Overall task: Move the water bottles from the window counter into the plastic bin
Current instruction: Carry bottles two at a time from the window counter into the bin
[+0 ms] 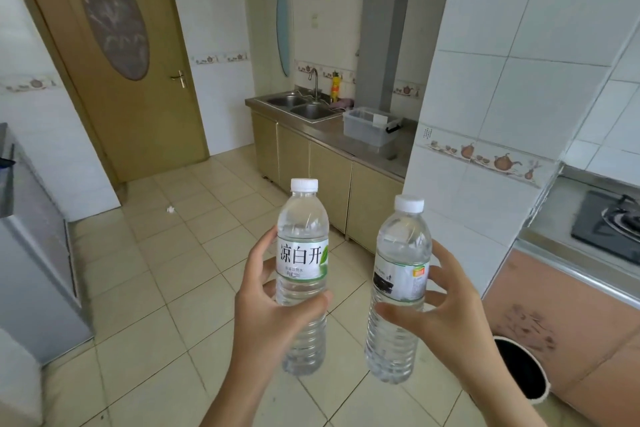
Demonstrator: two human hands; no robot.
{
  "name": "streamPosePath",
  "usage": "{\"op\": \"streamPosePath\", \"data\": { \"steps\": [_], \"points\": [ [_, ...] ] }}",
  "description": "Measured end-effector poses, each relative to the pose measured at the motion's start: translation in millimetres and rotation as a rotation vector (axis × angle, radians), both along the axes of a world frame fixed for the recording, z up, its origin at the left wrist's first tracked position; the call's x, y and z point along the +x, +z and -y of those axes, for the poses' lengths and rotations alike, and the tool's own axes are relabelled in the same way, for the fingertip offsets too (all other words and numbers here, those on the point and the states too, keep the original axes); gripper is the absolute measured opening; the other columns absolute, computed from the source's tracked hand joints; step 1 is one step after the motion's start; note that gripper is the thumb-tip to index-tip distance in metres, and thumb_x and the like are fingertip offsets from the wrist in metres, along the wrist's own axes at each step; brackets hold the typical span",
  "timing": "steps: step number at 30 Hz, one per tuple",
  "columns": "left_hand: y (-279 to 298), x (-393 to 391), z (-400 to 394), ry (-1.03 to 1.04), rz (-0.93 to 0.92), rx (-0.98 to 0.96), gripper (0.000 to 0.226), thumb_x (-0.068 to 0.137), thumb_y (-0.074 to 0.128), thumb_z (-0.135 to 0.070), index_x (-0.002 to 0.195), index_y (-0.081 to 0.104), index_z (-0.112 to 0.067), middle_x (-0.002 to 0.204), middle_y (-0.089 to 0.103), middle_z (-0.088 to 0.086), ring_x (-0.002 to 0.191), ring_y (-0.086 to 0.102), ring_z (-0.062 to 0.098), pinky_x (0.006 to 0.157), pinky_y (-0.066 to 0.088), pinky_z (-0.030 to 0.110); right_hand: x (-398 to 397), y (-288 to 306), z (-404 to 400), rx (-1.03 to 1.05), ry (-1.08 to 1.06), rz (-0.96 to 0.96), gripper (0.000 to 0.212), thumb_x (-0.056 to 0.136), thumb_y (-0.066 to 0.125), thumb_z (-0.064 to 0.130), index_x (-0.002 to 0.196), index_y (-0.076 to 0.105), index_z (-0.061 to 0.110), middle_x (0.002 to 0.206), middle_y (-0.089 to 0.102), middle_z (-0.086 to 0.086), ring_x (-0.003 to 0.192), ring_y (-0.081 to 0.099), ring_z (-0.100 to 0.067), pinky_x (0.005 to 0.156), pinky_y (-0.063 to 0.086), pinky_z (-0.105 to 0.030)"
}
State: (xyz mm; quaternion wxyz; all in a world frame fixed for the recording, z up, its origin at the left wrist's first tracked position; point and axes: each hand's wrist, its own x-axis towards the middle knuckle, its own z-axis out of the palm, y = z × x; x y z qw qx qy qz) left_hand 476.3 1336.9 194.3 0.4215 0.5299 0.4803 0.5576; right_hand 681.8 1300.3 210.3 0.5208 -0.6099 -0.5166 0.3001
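My left hand (273,305) grips one water bottle (302,274) around its label; my right hand (446,308) grips a second bottle (398,291) the same way. Both are upright, capped and filled with clear water, held over the tiled floor. The plastic bin (370,130) sits on the counter (398,159) beside the sink (301,106) — well apart from the bottles; its contents cannot be told.

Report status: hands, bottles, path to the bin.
Left hand grips one bottle, right hand the other bottle. Both upright, capped. Bin ahead on counter by sink. Floor path clear.
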Motion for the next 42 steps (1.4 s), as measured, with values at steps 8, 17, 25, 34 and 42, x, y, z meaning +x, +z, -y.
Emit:
{"op": "streamPosePath", "data": {
  "steps": [8, 17, 25, 34, 42],
  "points": [
    [-2, 78, -145, 0.034, 0.035, -0.006, 0.099, 0.055, 0.091, -0.001, 0.117, 0.047, -0.064, 0.108, 0.071, -0.014, 0.088, 0.072, 0.004, 0.063, 0.055, 0.016, 82, 2, -153, -0.007, 0.033, 0.065, 0.093, 0.047, 0.092, 0.017, 0.114, 0.041, 0.058, 0.105, 0.064, 0.014, 0.08, 0.067, 0.002, 0.068, 0.053, -0.024],
    [-4, 114, -298, 0.044, 0.005, -0.008, 0.098, 0.054, 0.091, -0.003, 0.111, 0.046, -0.069, 0.105, 0.07, -0.018, 0.088, 0.071, 0.003, 0.068, 0.055, 0.02, 119, -4, -313, 0.019, 0.064, 0.083, 0.087, 0.049, 0.092, 0.014, 0.105, 0.046, 0.062, 0.101, 0.066, 0.017, 0.088, 0.067, -0.006, 0.072, 0.054, -0.026],
    [-15, 108, -460, -0.015, -0.035, -0.032, 0.097, 0.054, 0.092, -0.013, 0.122, 0.045, -0.063, 0.115, 0.068, -0.015, 0.095, 0.07, 0.008, 0.079, 0.059, 0.035, 118, -20, -465, -0.004, 0.004, 0.081, 0.091, 0.049, 0.092, 0.016, 0.119, 0.045, 0.05, 0.101, 0.066, 0.017, 0.095, 0.065, -0.007, 0.079, 0.055, -0.033],
    [-7, 105, -633, -0.107, -0.142, -0.022, 0.097, 0.05, 0.094, -0.018, 0.119, 0.044, -0.064, 0.113, 0.066, -0.016, 0.102, 0.066, 0.009, 0.081, 0.058, 0.034, 119, -25, -615, -0.014, -0.056, 0.068, 0.095, 0.047, 0.092, 0.021, 0.127, 0.046, 0.043, 0.11, 0.066, 0.013, 0.1, 0.065, -0.009, 0.082, 0.056, -0.037],
    [-19, 150, -766, -0.169, -0.112, -0.024, 0.094, 0.054, 0.092, -0.007, 0.118, 0.044, -0.057, 0.099, 0.064, -0.032, 0.092, 0.061, -0.014, 0.064, 0.049, 0.006, 159, -37, -746, -0.016, -0.1, 0.073, 0.093, 0.046, 0.093, 0.022, 0.125, 0.047, 0.042, 0.108, 0.063, 0.025, 0.1, 0.061, 0.001, 0.084, 0.055, -0.035]
  ]
}}
